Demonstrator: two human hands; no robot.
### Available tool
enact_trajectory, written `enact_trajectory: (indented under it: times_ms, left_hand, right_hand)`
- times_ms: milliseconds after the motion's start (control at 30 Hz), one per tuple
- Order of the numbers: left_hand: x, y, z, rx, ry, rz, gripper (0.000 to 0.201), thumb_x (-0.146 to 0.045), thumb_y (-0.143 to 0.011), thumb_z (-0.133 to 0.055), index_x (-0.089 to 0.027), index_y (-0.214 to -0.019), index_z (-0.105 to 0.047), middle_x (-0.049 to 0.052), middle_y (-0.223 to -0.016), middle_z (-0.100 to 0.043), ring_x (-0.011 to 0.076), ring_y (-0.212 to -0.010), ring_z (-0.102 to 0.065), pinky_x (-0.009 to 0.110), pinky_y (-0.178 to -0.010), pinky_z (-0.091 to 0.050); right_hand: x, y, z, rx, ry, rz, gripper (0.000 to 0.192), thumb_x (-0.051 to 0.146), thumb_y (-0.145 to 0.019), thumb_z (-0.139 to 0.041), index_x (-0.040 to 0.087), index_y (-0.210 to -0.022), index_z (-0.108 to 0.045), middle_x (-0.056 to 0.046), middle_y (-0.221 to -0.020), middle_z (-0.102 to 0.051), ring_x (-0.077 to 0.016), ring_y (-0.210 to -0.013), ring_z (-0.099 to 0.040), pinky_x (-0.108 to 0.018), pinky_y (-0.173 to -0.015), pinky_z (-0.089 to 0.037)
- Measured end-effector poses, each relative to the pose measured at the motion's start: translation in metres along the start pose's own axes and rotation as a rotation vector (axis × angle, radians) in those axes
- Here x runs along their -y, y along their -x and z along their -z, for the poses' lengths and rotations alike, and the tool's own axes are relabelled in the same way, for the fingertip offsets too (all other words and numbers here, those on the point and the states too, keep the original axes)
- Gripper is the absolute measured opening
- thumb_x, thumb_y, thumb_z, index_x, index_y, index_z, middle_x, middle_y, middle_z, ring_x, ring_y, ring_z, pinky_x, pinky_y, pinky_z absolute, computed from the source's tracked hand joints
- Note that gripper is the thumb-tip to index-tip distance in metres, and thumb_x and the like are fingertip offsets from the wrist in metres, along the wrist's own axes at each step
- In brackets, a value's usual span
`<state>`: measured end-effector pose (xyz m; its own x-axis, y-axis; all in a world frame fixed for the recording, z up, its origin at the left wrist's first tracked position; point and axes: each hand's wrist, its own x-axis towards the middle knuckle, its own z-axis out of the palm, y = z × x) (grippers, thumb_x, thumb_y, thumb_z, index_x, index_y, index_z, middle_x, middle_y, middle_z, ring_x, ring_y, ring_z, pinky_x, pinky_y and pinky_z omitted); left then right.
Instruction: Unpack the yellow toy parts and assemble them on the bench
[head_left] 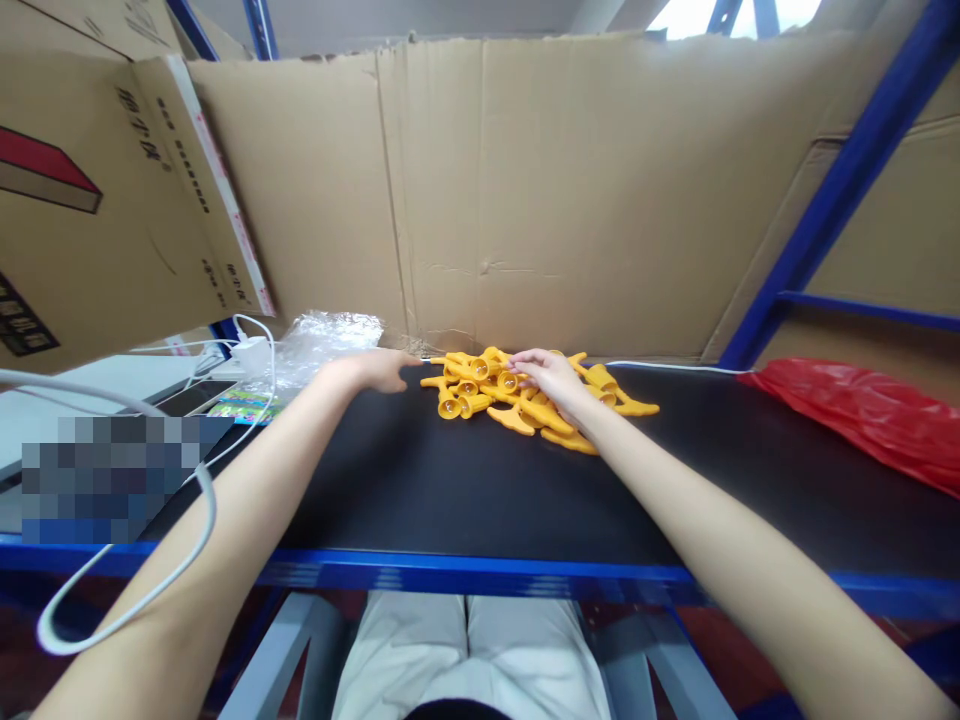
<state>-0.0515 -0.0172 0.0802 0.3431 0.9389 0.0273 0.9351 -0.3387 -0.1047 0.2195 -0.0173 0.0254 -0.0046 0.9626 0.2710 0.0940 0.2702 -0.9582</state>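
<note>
The yellow plastic pieces (525,400) lie in a heap near the back edge of the black table (450,500). The right hand (547,378) rests on top of the heap, fingers flat; it may be pinching one piece, but I cannot tell. The left hand (379,368) lies flat and spread just beside the heap. To pick well, take one loose piece from the top so the others stay put.

My hands meet a heap of bright yellow-orange plastic pieces (525,398) on a matt black tabletop (465,500) edged in blue. Plain brown cardboard (570,190) backs the scene, with a glossy red bag (862,415) at right; a white cable (127,600) and clear crinkled plastic (330,340) lie left
</note>
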Motion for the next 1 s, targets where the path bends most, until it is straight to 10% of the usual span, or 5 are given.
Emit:
enact_trajectory:
  times_ms: [200, 467, 733, 1000]
  left_hand:
    - [-0.042, -0.021, -0.022, 0.091, 0.044, -0.104, 0.06, -0.005, -0.064, -0.053, -0.024, -0.12, -0.059, 0.006, -0.113, -0.066, 0.0216, -0.097, -0.062, 0.025, -0.079, -0.048]
    - [-0.015, -0.032, -0.058, -0.082, 0.039, -0.229, 0.029, -0.02, -0.072, -0.055, -0.023, -0.098, -0.065, 0.006, -0.115, -0.059, 0.0215, -0.103, -0.057, 0.029, -0.085, -0.045]
    - [-0.008, -0.024, -0.042, -0.073, 0.204, -0.285, 0.015, -0.022, -0.075, -0.053, -0.02, -0.083, -0.064, 0.001, -0.083, -0.066, 0.0158, -0.076, -0.06, 0.024, -0.069, -0.043]
    - [-0.037, -0.008, -0.02, -0.566, 0.142, -0.356, 0.019, -0.019, -0.087, -0.042, -0.017, -0.096, -0.058, 0.005, -0.093, -0.065, 0.0176, -0.091, -0.059, 0.041, -0.097, -0.037]
  right_hand:
    - [0.002, 0.002, -0.001, 0.013, 0.012, 0.009, 0.006, 0.014, -0.073, -0.059, 0.018, -0.076, -0.064, -0.004, -0.088, -0.067, -0.0121, -0.077, -0.061, -0.024, -0.065, -0.05]
    - [0.002, 0.004, -0.003, 0.016, 0.029, 0.028, 0.004, 0.015, -0.073, -0.059, 0.017, -0.075, -0.063, -0.004, -0.089, -0.067, -0.0118, -0.078, -0.06, -0.023, -0.066, -0.049]
    - [0.002, 0.003, 0.0, 0.029, 0.032, 0.032, 0.005, 0.016, -0.074, -0.059, 0.018, -0.077, -0.063, -0.004, -0.087, -0.066, -0.0134, -0.079, -0.061, -0.026, -0.067, -0.05]
    - [0.019, 0.013, -0.007, 0.109, 0.062, 0.237, 0.015, 0.034, -0.081, -0.058, 0.02, -0.085, -0.062, -0.004, -0.092, -0.067, -0.0145, -0.083, -0.062, -0.031, -0.079, -0.048]
